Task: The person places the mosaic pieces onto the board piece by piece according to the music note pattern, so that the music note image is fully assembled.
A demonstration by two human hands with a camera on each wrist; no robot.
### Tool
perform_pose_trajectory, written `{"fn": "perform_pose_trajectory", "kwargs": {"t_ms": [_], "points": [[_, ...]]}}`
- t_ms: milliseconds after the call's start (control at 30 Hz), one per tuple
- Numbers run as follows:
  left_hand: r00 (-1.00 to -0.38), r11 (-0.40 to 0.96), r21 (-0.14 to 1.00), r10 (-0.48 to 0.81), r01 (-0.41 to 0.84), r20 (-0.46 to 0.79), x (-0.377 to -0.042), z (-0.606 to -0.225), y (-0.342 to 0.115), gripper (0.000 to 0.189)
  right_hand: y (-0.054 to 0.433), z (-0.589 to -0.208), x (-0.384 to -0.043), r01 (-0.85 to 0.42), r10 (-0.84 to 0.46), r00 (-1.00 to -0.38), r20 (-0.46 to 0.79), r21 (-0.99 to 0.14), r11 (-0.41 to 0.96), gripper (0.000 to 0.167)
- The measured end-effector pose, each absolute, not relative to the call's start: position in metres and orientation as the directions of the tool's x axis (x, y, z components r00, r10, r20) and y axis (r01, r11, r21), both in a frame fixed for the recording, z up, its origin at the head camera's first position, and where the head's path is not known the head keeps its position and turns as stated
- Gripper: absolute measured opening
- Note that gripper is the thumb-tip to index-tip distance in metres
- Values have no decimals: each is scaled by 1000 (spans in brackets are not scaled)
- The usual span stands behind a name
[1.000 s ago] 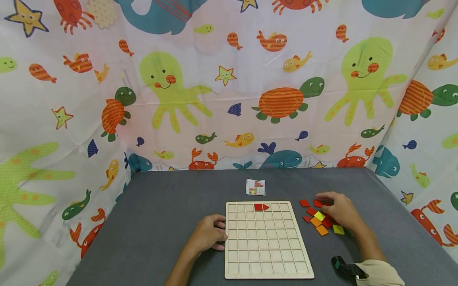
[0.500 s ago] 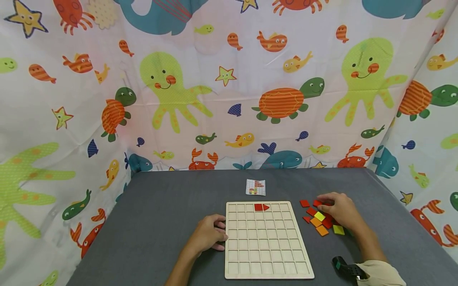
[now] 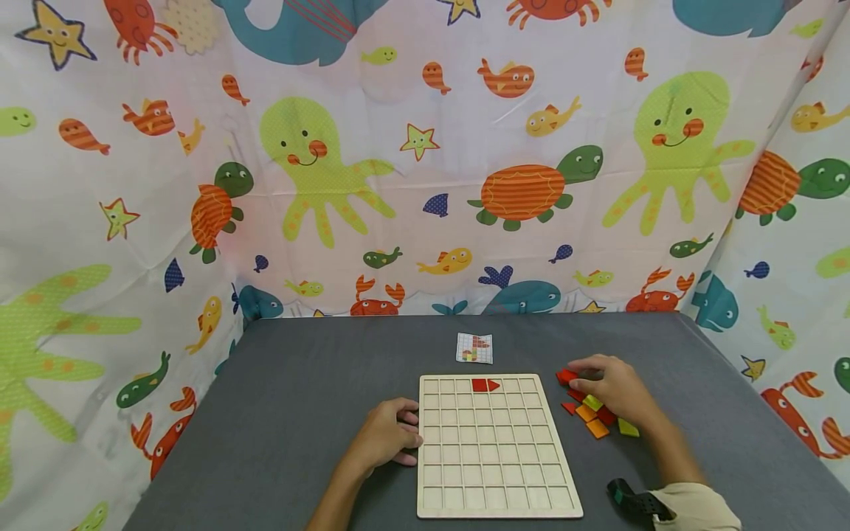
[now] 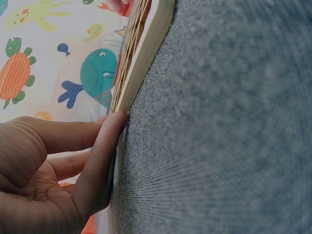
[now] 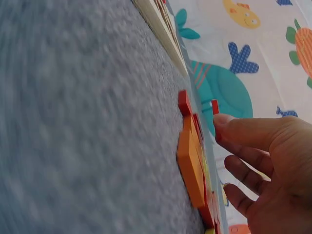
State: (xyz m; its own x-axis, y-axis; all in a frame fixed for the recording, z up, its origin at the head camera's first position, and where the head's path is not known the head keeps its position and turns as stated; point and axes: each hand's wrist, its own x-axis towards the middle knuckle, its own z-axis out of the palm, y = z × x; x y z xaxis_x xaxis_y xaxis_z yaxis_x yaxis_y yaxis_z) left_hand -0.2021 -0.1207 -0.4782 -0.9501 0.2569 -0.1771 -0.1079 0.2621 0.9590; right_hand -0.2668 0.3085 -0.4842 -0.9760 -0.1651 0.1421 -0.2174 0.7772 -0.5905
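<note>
My left hand (image 3: 385, 435) rests against the left side of a pale wooden grid board (image 3: 488, 439), its fingertips right at the edge. In the left wrist view, thumb and fingers press close together on the board's side. A red square tile (image 3: 479, 385) and a red triangle tile (image 3: 493, 384) lie in the board's top row. Right of the board, my right hand (image 3: 614, 385) pinches a small red tile (image 5: 215, 108) between thumb and index finger, raised above the pile. Under that hand lie several loose tiles, among them an orange tile (image 3: 597, 428) and a yellow one (image 3: 592, 402).
A small printed card (image 3: 474, 348) with a coloured grid picture lies beyond the board. A dark grey cloth (image 3: 299, 413) covers the table. Behind hangs a white curtain (image 3: 412, 177) with sea animals. A black strapped device (image 3: 637, 503) is on the right wrist.
My right hand has moved left over the pile, bringing the red tile it pinches towards the board. My left hand and the board have stayed in place.
</note>
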Motion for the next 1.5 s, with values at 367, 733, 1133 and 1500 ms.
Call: {"fn": "perform_pose_trajectory", "kwargs": {"t_ms": [367, 733, 1133, 1500], "points": [[-952, 268, 958, 252, -106, -176, -204, -479, -121, 61, 283, -482, -267, -294, -231, -956, 182, -624, 724, 29], [-951, 264, 959, 256, -104, -174, -203, -479, -121, 61, 260, -476, -271, -345, -298, -936, 186, -647, 679, 27], [-951, 260, 960, 257, -100, -169, -203, -479, -121, 61, 233, -471, -275, -385, -372, -913, 168, -660, 645, 24], [-950, 260, 960, 260, -104, -174, -202, -478, -122, 62, 208, -473, -278, -426, -439, -883, 169, -682, 594, 22]]}}
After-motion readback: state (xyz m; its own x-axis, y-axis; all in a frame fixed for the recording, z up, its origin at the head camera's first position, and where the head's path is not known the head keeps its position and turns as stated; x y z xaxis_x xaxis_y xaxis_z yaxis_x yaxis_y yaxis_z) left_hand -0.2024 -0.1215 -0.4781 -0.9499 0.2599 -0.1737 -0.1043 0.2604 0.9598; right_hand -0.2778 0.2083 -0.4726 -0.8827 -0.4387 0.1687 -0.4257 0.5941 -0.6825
